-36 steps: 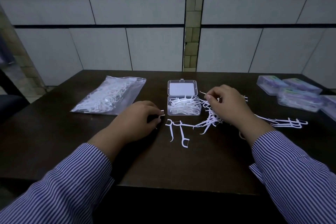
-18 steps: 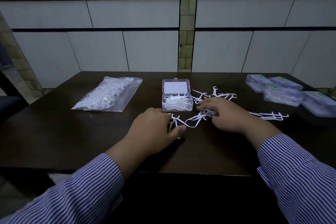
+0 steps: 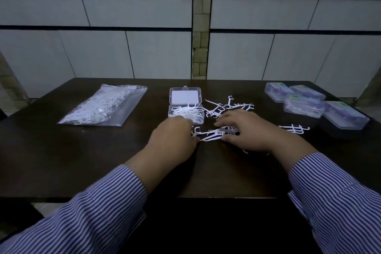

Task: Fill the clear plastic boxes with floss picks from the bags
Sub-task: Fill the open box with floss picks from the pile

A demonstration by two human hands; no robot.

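An open clear plastic box (image 3: 185,113) stands mid-table, partly filled with white floss picks, its lid (image 3: 185,95) laid back. Loose floss picks (image 3: 214,133) lie in a heap just in front of and right of it. My left hand (image 3: 173,136) rests palm down at the heap's left end, fingers curled onto the picks. My right hand (image 3: 245,130) lies over the heap's right side, fingertips pressing on picks. A clear bag (image 3: 105,106) full of floss picks lies flat at the left.
Several closed, filled clear boxes (image 3: 303,100) are grouped at the table's right. More loose picks (image 3: 294,128) lie near them and behind my right hand (image 3: 228,105). The dark table's front edge (image 3: 103,198) is near me. A tiled wall stands behind.
My left hand slid right from the table's left-centre to the heap. My right hand came down from beside the box onto the picks. Both now gather the heap together.
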